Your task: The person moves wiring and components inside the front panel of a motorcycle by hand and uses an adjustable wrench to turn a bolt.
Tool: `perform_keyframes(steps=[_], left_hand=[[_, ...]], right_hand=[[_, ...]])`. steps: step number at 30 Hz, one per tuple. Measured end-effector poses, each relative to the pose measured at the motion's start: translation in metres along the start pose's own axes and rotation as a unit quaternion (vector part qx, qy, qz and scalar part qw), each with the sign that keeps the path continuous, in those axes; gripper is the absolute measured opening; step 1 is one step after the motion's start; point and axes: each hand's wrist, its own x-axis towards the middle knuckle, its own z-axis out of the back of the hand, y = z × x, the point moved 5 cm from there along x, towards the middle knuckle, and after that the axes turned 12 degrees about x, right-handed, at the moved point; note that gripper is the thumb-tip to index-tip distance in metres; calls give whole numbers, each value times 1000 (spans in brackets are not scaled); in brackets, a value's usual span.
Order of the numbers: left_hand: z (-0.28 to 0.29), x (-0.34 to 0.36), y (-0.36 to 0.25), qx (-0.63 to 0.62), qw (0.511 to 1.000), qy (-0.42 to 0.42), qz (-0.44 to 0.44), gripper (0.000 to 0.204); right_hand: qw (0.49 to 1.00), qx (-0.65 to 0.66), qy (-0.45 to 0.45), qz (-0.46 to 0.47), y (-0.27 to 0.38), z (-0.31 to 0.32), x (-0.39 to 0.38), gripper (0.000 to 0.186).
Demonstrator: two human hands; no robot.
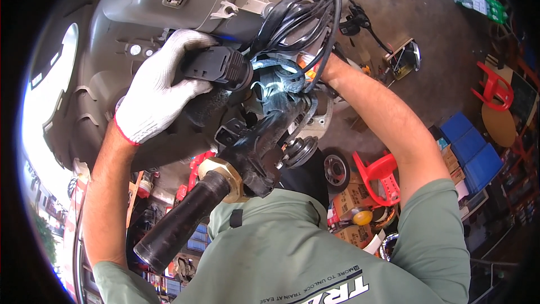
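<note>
My gloved left hand (169, 87) is clasping a black boxy piece (211, 67), just left of the cable bundle (298, 19), on the near side of the grey panel (135, 8). Over right, my bare right hand (325, 69) reaches in, fingers hidden, so I can't tell its grip. Looks like close work around the cables; next move calls for a steady left.

Single view: left head-worn fisheye, pitched down from the wearer's head over the green shirt (281, 245), facing the gloved left hand (160, 87) and wiring bundle (295, 22) at close range. Very wide FOV: black vignette at the rim, edges bowing, concrete floor (413, 0) and red plastic stool (495, 87) much farther off at right.
</note>
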Motion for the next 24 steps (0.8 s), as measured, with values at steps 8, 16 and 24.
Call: perform_keyframes(steps=[8, 16, 24], left_hand=[[0, 0, 3, -22, 1000, -1, 5, 53], [-1, 1, 3, -21, 1000, -1, -4, 52], [-1, 0, 5, -20, 1000, -2, 1, 54]], right_hand=[[998, -59, 9, 14, 5, -2, 0, 53], [988, -153, 19, 27, 8, -3, 1, 51], [964, -262, 36, 39, 11, -4, 4, 50]])
